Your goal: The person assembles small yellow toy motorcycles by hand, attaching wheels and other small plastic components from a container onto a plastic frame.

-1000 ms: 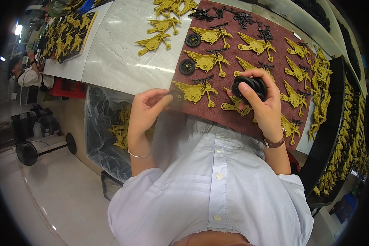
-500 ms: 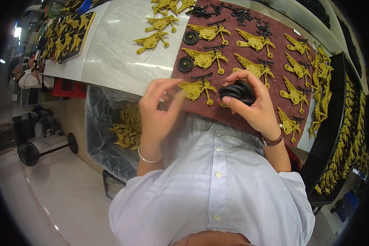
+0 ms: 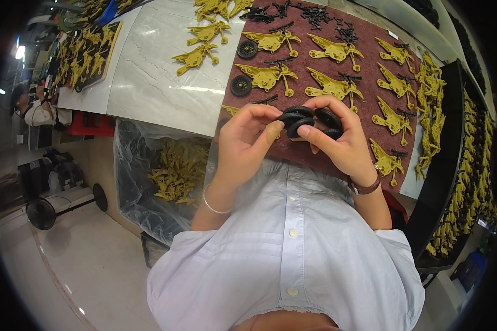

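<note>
Between the left hand (image 3: pixel 244 142) and the right hand (image 3: pixel 348 137) sits a bunch of black wheels (image 3: pixel 299 130). The right hand curls round the bunch, thumb in front, fingers behind; the left hand's thumb and fingertips are nearly together, pinching the edge of the wheel closest to them. Beyond both hands, yellow frames (image 3: pixel 337 51) lie in rows on a dark red mat (image 3: pixel 370 80). Past the left hand, two loose wheels (image 3: pixel 241 85) lie beside frames; to its left, a plastic bag (image 3: pixel 131 176) holds yellow parts (image 3: pixel 176 168).
</note>
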Demonstrator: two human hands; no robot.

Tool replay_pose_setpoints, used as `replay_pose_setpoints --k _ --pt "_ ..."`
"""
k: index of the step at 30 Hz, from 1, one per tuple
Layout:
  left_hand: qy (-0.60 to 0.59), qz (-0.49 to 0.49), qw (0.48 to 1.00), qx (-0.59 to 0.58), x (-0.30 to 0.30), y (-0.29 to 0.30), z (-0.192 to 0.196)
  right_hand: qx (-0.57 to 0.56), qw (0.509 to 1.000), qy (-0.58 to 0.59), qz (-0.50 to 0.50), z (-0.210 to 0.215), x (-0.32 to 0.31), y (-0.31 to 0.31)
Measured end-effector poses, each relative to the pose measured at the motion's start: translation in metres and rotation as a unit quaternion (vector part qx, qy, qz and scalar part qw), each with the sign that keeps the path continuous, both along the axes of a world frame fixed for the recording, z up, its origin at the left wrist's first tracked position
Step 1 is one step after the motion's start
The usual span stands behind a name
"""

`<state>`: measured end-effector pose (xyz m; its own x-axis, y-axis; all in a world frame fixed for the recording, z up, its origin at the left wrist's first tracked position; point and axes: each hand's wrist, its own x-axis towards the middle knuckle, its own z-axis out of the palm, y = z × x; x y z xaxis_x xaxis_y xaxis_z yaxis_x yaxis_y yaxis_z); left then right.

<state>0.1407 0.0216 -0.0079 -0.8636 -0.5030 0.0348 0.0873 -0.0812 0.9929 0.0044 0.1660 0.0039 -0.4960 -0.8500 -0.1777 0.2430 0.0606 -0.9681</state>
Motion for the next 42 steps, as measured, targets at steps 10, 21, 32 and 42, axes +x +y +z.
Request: replay_pose_setpoints --k 10,21,32,42 --pt "0.127 0.03 0.989 -0.076 -0.002 0.009 -0.008 -0.101 0.988 -0.111 -0.027 -0.01 0.001 0.002" --pt "0.119 0.081 0.983 -0.112 0.001 0.015 -0.013 -0.12 0.988 -0.078 -0.055 -0.009 0.007 -0.002" --pt "0.017 0.06 0.996 0.067 0.017 -0.021 -0.009 0.0 0.971 0.23 -0.057 -0.011 0.005 0.001" --pt "-0.052 0.032 0.997 0.047 0.031 -0.031 -0.013 0.027 0.906 0.422 -0.032 -0.028 0.014 -0.01"
